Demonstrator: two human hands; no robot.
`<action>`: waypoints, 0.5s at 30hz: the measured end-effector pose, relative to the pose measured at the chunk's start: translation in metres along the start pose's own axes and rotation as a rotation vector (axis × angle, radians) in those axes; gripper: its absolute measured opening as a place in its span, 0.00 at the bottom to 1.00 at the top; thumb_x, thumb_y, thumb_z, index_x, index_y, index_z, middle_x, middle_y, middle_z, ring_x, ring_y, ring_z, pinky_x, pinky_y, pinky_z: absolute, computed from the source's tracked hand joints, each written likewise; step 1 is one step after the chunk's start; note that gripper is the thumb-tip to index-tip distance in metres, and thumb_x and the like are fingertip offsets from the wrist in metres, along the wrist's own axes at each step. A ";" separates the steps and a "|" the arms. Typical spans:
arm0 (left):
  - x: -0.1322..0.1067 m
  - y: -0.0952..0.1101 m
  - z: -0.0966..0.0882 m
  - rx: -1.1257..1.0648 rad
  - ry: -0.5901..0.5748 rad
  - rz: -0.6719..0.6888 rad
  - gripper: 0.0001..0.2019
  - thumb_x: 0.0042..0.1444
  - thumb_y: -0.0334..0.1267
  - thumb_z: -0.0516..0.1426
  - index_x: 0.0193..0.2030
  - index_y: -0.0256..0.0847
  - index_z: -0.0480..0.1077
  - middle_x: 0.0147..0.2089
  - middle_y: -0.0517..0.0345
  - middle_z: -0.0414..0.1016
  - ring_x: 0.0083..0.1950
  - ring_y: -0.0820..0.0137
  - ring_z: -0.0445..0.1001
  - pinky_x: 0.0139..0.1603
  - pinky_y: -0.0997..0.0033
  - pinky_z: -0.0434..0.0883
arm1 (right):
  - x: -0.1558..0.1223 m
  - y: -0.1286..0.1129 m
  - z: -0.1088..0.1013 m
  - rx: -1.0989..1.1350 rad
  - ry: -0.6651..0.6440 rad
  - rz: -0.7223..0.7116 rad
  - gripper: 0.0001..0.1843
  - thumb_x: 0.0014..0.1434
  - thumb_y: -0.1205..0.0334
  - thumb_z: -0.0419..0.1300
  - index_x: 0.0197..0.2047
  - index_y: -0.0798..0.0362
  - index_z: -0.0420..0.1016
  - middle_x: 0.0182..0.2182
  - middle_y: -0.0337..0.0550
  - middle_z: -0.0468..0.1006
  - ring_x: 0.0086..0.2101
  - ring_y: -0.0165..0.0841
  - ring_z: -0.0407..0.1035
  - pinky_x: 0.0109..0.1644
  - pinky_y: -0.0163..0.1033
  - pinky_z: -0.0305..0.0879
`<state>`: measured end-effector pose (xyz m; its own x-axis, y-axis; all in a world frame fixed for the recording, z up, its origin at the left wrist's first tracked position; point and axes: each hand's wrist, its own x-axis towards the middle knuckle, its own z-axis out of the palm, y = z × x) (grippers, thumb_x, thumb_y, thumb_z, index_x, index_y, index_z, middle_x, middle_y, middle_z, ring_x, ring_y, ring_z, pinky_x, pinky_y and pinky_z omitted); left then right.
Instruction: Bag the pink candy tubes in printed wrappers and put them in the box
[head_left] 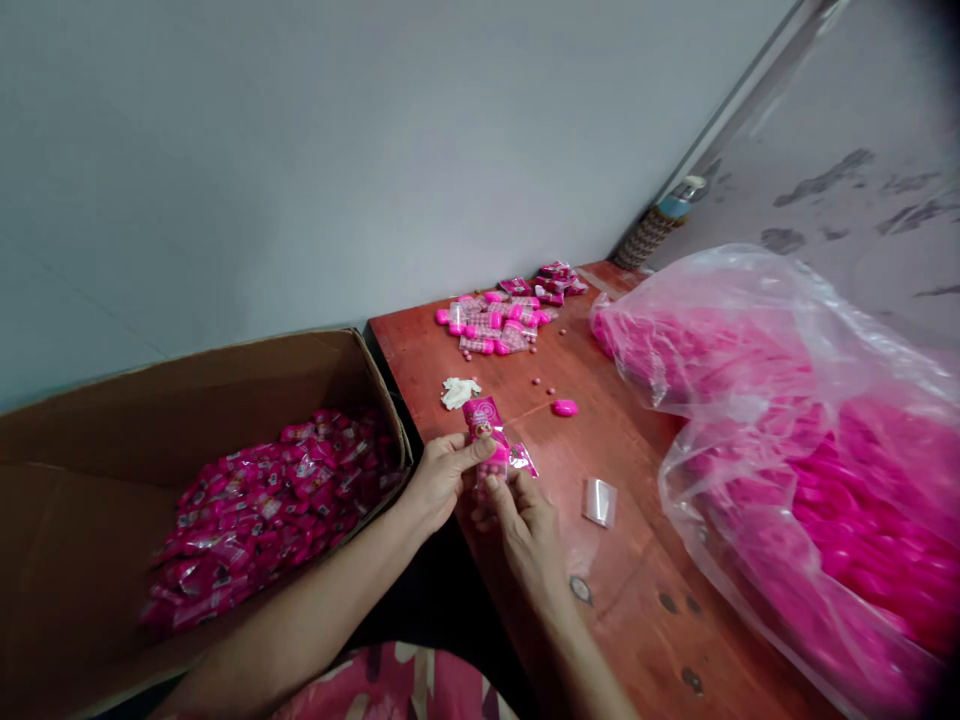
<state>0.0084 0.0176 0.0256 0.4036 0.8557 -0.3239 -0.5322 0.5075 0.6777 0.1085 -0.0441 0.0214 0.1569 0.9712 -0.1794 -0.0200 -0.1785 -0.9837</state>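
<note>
Steady the packet [487,430] beside the box [247,385], pinching its top with the left hand [439,478] and seemingly its clear end with the right hand [526,525].

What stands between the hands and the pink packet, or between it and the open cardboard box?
Nothing visible. The left hand and right hand both pinch the pink packet, and the gap to the cardboard box beside it is clear.

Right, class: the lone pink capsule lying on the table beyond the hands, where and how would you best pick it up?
Probably pinch the pink capsule across its short middle, coming straight down from above: it lies flat on the table, its long sides are bare, and nothing crowds it.
</note>
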 end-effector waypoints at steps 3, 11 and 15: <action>0.002 0.000 -0.002 0.035 0.000 -0.018 0.16 0.39 0.43 0.65 0.24 0.32 0.67 0.19 0.58 0.69 0.17 0.76 0.65 0.16 0.78 0.63 | 0.001 0.002 0.000 0.059 -0.022 0.018 0.12 0.55 0.51 0.57 0.34 0.51 0.67 0.22 0.36 0.71 0.21 0.30 0.67 0.24 0.34 0.64; -0.003 0.004 0.005 0.129 -0.036 0.053 0.14 0.40 0.41 0.64 0.26 0.32 0.68 0.20 0.57 0.70 0.17 0.74 0.67 0.15 0.76 0.64 | 0.006 0.006 -0.005 0.206 -0.066 0.044 0.13 0.55 0.51 0.57 0.34 0.53 0.67 0.23 0.38 0.72 0.19 0.27 0.65 0.21 0.32 0.62; -0.004 0.000 0.007 0.058 -0.051 -0.014 0.14 0.42 0.43 0.63 0.25 0.32 0.68 0.19 0.58 0.69 0.15 0.75 0.65 0.13 0.76 0.63 | 0.006 0.004 -0.006 0.114 -0.027 -0.018 0.10 0.54 0.53 0.58 0.34 0.52 0.68 0.23 0.35 0.71 0.21 0.28 0.66 0.23 0.32 0.64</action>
<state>0.0120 0.0133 0.0309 0.4489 0.8414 -0.3008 -0.4824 0.5116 0.7110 0.1156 -0.0400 0.0165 0.1321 0.9782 -0.1605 -0.1294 -0.1435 -0.9812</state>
